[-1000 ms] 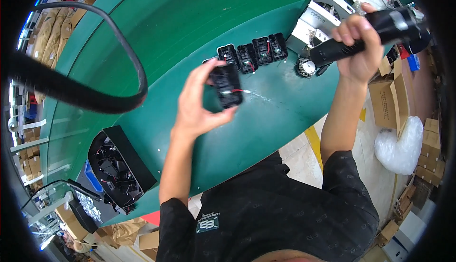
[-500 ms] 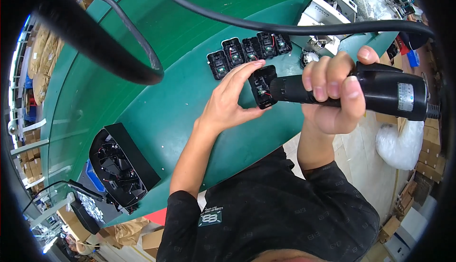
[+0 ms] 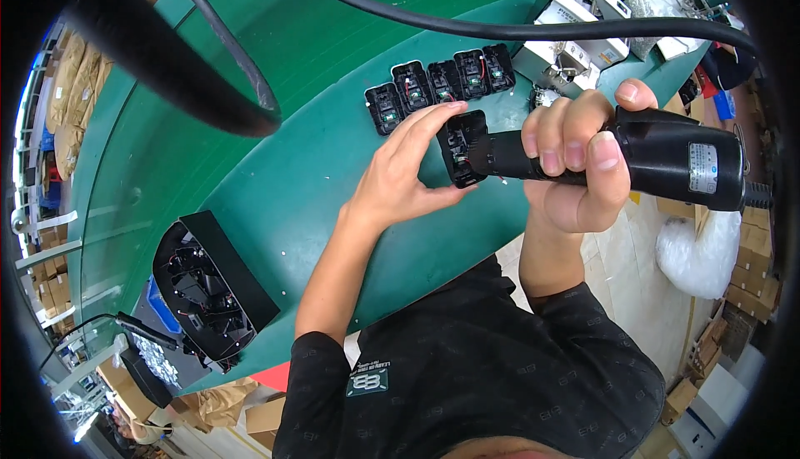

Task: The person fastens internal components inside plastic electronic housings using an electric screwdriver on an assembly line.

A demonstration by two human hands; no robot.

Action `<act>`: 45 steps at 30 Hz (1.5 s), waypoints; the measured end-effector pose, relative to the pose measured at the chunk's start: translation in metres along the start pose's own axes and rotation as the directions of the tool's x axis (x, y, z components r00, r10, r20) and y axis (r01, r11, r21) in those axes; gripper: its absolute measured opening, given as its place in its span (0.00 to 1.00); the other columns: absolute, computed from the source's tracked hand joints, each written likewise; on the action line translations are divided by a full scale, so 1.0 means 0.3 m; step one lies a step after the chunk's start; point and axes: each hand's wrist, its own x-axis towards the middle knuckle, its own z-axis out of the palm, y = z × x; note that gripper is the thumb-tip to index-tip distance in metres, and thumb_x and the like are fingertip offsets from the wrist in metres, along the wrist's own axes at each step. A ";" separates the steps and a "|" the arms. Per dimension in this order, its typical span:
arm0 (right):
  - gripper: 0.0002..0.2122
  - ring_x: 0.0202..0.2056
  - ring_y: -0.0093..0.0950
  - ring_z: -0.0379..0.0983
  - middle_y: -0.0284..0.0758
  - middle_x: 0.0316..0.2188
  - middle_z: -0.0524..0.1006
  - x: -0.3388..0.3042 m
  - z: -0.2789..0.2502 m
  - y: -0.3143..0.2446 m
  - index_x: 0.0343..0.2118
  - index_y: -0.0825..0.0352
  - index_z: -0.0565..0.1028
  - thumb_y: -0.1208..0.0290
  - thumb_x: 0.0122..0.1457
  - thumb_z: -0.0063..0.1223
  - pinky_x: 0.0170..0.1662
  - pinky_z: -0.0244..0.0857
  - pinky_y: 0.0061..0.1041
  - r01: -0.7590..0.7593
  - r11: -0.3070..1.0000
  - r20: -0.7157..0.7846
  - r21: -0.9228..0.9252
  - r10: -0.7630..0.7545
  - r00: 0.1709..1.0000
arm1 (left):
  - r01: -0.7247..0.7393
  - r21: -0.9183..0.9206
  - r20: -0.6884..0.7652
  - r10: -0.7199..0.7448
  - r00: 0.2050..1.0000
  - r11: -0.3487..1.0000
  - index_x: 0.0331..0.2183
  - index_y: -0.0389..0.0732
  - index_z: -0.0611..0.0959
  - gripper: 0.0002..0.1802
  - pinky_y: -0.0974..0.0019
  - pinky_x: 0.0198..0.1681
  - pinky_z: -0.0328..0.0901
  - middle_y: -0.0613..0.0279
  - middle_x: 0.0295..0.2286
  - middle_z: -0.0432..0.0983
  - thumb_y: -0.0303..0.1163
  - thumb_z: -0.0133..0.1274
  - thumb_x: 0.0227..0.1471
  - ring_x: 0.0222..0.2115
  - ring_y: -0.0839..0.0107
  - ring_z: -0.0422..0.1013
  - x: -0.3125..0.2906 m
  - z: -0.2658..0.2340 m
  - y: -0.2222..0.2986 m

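My left hand (image 3: 402, 169) grips a small black plastic housing (image 3: 458, 147) by its far and near ends, above the green table (image 3: 333, 242). Its open side shows small electronic parts and wires. In my right hand (image 3: 583, 155) is a black electric screwdriver (image 3: 667, 155), held level with fingers wrapped around its body. The screwdriver's front end reaches over the housing, so its bit and contact point are hidden. Just beyond my left hand stands a row of several similar black housings (image 3: 442, 80), with wires and small boards inside.
At the left sits a black bin (image 3: 237, 280) full of black parts. A silver-white machine (image 3: 575, 26) stands at the back right, and a thick black cable (image 3: 500, 30) crosses above the table. Small white bits lie scattered on the surface. Cardboard boxes (image 3: 754, 251) are stacked at the right.
The screwdriver and my right hand have shifted slightly left against the housing. My left hand keeps its grip. The surroundings shift a little with the view.
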 end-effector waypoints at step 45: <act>0.16 0.18 0.23 0.64 0.31 0.19 0.66 -0.087 -0.030 0.021 0.41 0.59 0.58 0.79 0.54 0.51 0.28 0.65 0.27 0.116 0.993 -0.073 -0.004 -0.116 0.991 | -0.045 0.069 -0.130 0.053 0.990 0.997 0.48 0.34 0.73 0.46 0.59 0.48 0.67 0.52 0.44 0.74 0.28 0.72 0.20 0.44 0.56 0.72 -0.001 0.069 -0.012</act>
